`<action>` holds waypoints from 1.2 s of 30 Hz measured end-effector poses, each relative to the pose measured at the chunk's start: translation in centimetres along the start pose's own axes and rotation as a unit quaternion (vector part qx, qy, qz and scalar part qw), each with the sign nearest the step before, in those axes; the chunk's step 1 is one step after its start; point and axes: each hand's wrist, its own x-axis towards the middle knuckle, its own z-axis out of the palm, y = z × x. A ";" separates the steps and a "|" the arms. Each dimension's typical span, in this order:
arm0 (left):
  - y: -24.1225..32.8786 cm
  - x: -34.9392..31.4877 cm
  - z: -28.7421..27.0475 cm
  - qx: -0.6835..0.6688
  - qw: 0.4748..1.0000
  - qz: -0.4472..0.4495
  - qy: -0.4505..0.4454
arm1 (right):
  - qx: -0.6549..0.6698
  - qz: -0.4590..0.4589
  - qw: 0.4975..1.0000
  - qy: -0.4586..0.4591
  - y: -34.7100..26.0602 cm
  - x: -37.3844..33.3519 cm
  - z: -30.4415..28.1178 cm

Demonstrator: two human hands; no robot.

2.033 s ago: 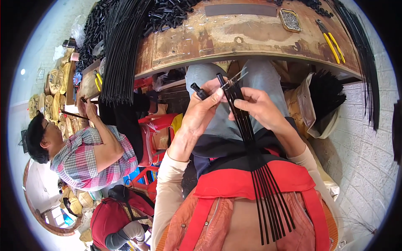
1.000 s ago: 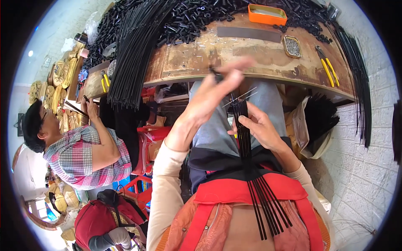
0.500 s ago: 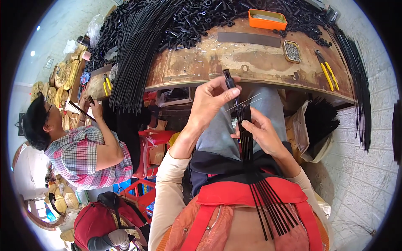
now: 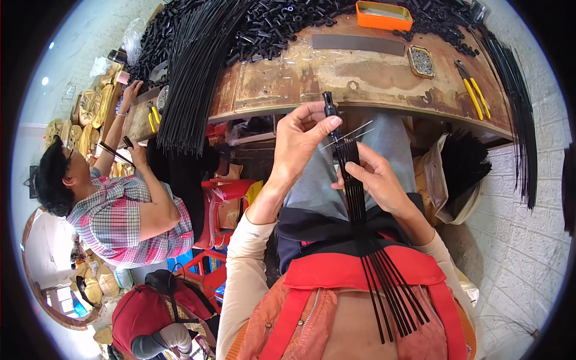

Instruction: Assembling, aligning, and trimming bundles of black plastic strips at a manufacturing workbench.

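My left hand (image 4: 300, 138) pinches a black plastic tube fitting (image 4: 329, 107) between thumb and fingers, its flared end pointing away from me. Below it my right hand (image 4: 378, 180) is closed around a flat bundle of thin black rods (image 4: 356, 204), which look like umbrella ribs. The rods run down across my lap and fan out over my red apron (image 4: 318, 271). At their upper end, close under the fitting, a couple of thin bright metal wires (image 4: 363, 127) stick out sideways. Whether the rods are joined to the fitting I cannot tell.
The wooden bench (image 4: 270, 90) holds heaped black fittings (image 4: 264, 36), a rod bundle (image 4: 192, 84), an orange tin (image 4: 384, 17), a tray of small metal parts (image 4: 421, 61) and yellow-handled pliers (image 4: 473, 90). A sack of black rods (image 4: 462, 168) stands right; a co-worker (image 4: 126, 216) sits left.
My left hand and the fitting have shifted slightly, and the fitting stands a little more upright. The co-worker has reached one arm out to the bench.
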 end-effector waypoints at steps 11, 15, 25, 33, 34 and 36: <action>-0.3 0.0 -0.5 -0.005 0.998 -0.012 -0.063 | 0.021 0.002 1.000 -0.019 0.1 0.0 -0.7; -0.1 -0.2 -0.8 -0.029 0.995 -0.042 -0.086 | 0.026 0.000 0.999 -0.034 0.4 -0.1 -0.8; 0.2 -1.6 0.0 -0.005 1.000 0.005 -0.028 | 0.015 0.005 1.000 -0.021 0.0 0.1 -0.1; 1.3 -3.8 -1.0 -0.105 0.991 -0.062 -0.064 | 0.021 0.010 0.999 -0.024 -0.1 0.5 0.0; 1.5 -4.3 -0.3 -0.053 0.998 -0.022 -0.036 | 0.011 0.006 1.000 -0.018 -0.1 0.6 0.0; 1.4 -4.7 0.4 -0.002 1.000 0.017 0.021 | 0.002 0.005 1.000 -0.017 0.0 0.6 0.3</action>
